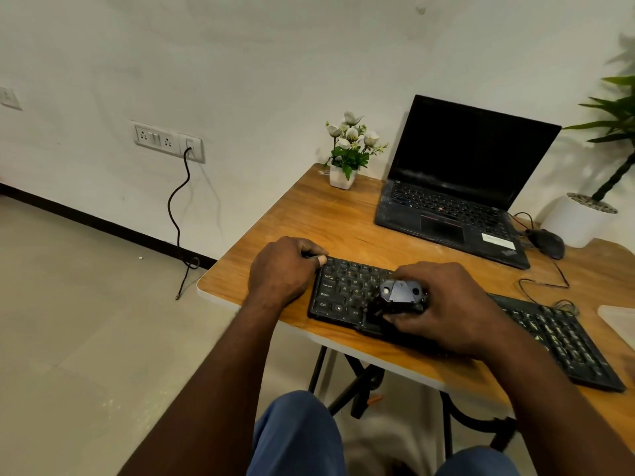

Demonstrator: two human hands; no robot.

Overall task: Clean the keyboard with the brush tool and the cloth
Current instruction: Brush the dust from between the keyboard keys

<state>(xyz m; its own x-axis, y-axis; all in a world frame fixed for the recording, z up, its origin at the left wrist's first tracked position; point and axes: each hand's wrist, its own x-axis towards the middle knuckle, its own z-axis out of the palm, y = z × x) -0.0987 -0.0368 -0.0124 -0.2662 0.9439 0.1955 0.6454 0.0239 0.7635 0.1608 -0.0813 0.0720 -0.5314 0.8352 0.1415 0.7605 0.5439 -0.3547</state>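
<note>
View: head camera, looking down over the person's forearms; the only view on hand.
Keyboard (343, 290): black, lying flat along the near edge of the wooden table (309, 214), left end nearest the table's left corner, right end running off toward the lower right.
Left hand (281, 269): fingers curled over the keyboard's far-left corner, thumb tip against the top edge; it grips the board as an anchor.
Right hand (446, 304): fingers and thumb wrapped round the brush tool (400, 293), a dark grey block with a pale button on top; no slack visible in the hold.
Brush position: over the left-centre letter rows, low on the keys; bristles hidden under the tool body, so contact cannot be confirmed.
Step in hand (judgement): brushing debris out from between the keys.
Technique note: short strokes along each row gap, light pressure so keys are not pressed hard, sweep toward one edge; anchor hand holds firm so the board does not skate.
Coverage (judgement): right half, pale-flecked, probably needs the same passes.
Cloth: not identified for certain; a pale flat sheet (618, 317) at the table's right edge may be it.
Surroundings: open laptop (457, 187), mouse (546, 242), small flower pot (343, 176) behind, well apart from the work.
</note>
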